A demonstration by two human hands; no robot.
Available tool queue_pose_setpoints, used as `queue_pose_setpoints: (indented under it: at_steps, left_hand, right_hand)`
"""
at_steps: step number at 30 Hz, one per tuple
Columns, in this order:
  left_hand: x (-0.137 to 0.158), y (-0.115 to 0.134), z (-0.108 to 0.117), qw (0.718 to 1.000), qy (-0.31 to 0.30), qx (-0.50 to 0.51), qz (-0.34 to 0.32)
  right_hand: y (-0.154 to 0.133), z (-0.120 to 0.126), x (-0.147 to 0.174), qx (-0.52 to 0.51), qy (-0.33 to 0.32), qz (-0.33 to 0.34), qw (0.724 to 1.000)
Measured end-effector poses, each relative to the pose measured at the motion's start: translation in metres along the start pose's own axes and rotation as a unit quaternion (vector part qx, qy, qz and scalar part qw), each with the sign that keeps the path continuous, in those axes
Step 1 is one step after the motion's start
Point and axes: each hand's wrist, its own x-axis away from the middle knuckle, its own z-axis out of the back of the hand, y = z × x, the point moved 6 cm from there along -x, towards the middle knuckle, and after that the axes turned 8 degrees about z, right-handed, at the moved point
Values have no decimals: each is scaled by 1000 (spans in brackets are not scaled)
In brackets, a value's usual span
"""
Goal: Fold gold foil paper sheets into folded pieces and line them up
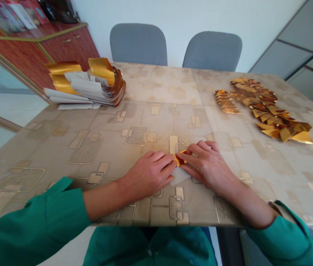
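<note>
Here between our left hand (151, 170) and right hand (209, 164), fingers (166, 161) clamped on both ends, we've got the paper (179, 160): small, creased, glinting gold, pale just nearer us.

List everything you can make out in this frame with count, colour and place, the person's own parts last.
small folded paper piece: 1, gold, between the hands
curled stack of paper sheets: 1, gold and white, table's far left
folded shiny paper pieces: many, overlapping too much to count, gold, table's right
patterned covered table: 1, beige, under the papers
rounded-back chairs: 2, grey, beyond the far edge
wood-grain cabinet: 1, reddish brown, upper left
assorted blurred items: uncounted, mixed colours, on the cabinet
flat panels: several, grey, upper right
plain wall: 1, whitish, background
long-sleeved garment: 1, green, on the person
left hand: 1, bare, at the piece's left end
right hand: 1, bare, at its right end
</note>
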Motion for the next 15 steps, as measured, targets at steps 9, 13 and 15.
queue_pose_setpoints:
  at_steps: [9, 13, 15]
  left_hand:
    - [3, -1, 1, 999, -44, 17, 11]
    - [3, -3, 0, 997, -73, -13, 31]
    - [2, -1, 1, 997, -70, -19, 28]
  right_hand:
    - [16, 0, 9, 25, -11, -20, 999]
    - [21, 9, 8, 52, 35, -48, 997]
    - [13, 10, 5, 29, 58, -21, 998]
